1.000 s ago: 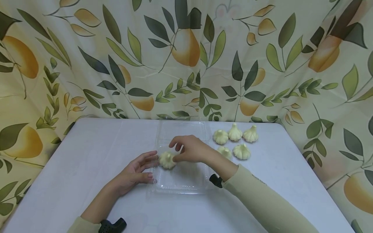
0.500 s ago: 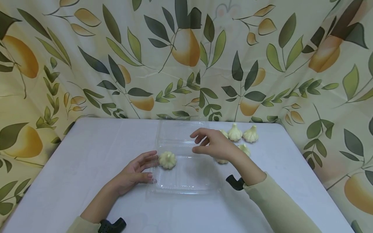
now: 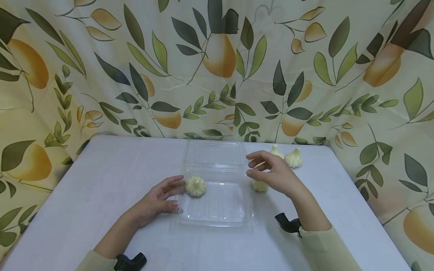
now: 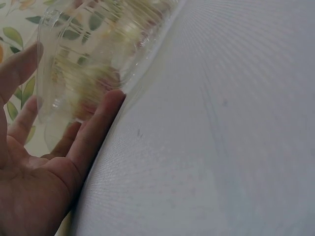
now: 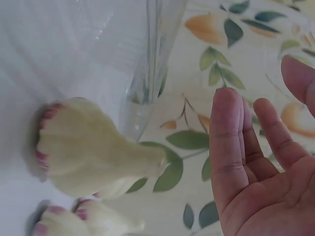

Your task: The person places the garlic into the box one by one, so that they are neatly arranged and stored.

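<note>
A clear plastic clamshell box point(image 3: 223, 222) lies with its lid point(image 3: 215, 154) folded back. One pale garlic bulb point(image 3: 195, 187) sits at the left inside its tray. My left hand point(image 3: 156, 199) rests against the box's left side, fingers extended along the wall; the left wrist view shows its fingertips point(image 4: 115, 96) at the box edge. My right hand point(image 3: 272, 174) hovers to the right of the box, fingers spread and holding nothing. It partly covers the loose garlic bulbs there. In the right wrist view, a bulb point(image 5: 88, 147) with a pink-tinged base stands near the hand.
More garlic bulbs stand at the back right, among them a far-right one point(image 3: 293, 158) and a nearer one point(image 3: 260, 186) beside the box. A white cloth covers the table point(image 3: 101, 180). A leaf-and-fruit patterned curtain point(image 3: 190, 86) hangs right behind it.
My right hand has left the garlic bulb in the box and moved right, over the loose bulbs. The left hand stays at the box's side.
</note>
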The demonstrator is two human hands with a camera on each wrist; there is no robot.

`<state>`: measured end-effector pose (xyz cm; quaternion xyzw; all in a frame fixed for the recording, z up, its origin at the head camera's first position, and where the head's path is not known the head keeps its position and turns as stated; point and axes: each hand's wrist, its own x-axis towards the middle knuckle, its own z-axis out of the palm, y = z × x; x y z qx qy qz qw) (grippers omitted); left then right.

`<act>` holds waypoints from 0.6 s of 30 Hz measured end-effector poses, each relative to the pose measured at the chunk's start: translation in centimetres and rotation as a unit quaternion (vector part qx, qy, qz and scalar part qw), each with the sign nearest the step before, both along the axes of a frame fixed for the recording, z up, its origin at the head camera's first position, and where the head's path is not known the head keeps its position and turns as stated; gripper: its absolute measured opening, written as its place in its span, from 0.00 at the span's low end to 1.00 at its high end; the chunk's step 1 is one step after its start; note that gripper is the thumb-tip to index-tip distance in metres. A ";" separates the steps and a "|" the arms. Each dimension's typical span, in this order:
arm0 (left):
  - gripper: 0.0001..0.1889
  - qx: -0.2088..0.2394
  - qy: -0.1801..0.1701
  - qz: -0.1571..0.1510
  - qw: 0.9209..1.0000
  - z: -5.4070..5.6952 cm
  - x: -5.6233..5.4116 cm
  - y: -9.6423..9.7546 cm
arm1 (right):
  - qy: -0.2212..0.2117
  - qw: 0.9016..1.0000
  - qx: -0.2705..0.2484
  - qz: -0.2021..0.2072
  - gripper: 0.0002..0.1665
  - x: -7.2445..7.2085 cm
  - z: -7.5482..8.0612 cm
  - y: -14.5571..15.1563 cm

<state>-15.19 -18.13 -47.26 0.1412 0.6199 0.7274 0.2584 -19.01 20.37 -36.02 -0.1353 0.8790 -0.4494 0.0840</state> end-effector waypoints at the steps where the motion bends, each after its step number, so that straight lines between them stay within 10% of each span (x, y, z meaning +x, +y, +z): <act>1: 0.42 -0.003 -0.001 0.000 1.000 0.0 0.0 0.0 | -0.003 1.000 -0.008 -0.006 0.26 0.2 -0.1 0.3; 18: 0.42 -0.011 0.000 0.005 1.000 -0.1 0.1 0.3 | 0.041 0.995 0.015 -0.090 0.30 1.5 -1.3 6.1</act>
